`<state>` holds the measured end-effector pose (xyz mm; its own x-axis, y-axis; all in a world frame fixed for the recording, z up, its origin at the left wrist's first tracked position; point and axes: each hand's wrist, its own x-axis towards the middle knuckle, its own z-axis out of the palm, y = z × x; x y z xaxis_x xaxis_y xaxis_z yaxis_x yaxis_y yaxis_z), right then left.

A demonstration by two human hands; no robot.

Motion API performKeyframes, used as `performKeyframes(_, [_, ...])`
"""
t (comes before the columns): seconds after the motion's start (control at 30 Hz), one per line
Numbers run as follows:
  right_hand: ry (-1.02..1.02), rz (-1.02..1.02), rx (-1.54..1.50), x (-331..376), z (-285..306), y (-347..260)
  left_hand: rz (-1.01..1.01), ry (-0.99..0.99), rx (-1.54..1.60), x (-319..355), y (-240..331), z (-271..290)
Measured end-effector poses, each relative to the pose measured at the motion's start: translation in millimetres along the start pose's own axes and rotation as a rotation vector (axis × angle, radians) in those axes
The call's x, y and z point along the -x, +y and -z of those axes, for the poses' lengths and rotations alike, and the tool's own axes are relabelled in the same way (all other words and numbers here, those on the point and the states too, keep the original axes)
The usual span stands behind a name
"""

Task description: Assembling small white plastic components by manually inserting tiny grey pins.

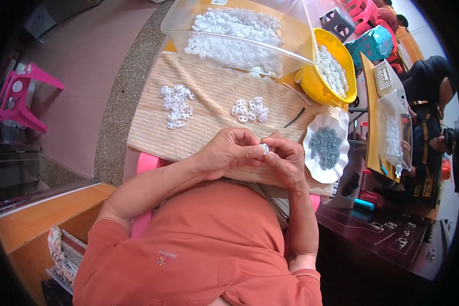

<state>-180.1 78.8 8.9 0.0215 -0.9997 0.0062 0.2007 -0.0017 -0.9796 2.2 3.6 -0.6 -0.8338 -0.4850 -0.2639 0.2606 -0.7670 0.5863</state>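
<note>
Between my fingertips, close to my body, is a small white plastic piece with dark holes. My left hand pinches it from the left, and my right hand closes on it from the right. Fingers cover part of it. Beyond my hands, a small group of white oval two-hole pieces lies on a striped towel. A second cluster of white pieces is spread further left. To the right of my right hand, a white wavy-rimmed dish holds many small grey parts.
A clear plastic bin full of white pieces stands at the far side. Next to it is a yellow basin with more. A thin black strip lies on the towel. At right, another person is beside a wooden table; a pink stool stands left.
</note>
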Motion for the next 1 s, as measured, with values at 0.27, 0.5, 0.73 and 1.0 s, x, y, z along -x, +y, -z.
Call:
performKeyframes(0.27, [-0.018,0.034,0.098,0,-6,-8,-0.067,-0.08,0.0,0,-3,2])
performKeyframes(0.5, [-0.023,0.041,0.088,3,-6,-4,-0.13,-0.083,-0.148,2,-2,1])
performKeyframes(0.73, [-0.041,0.007,0.089,-1,-2,-19,-0.092,-0.047,-0.089,1,-3,-6])
performKeyframes(1.0, [0.285,0.017,0.681,-13,30,-52,-0.225,0.108,-0.346,1,3,-1])
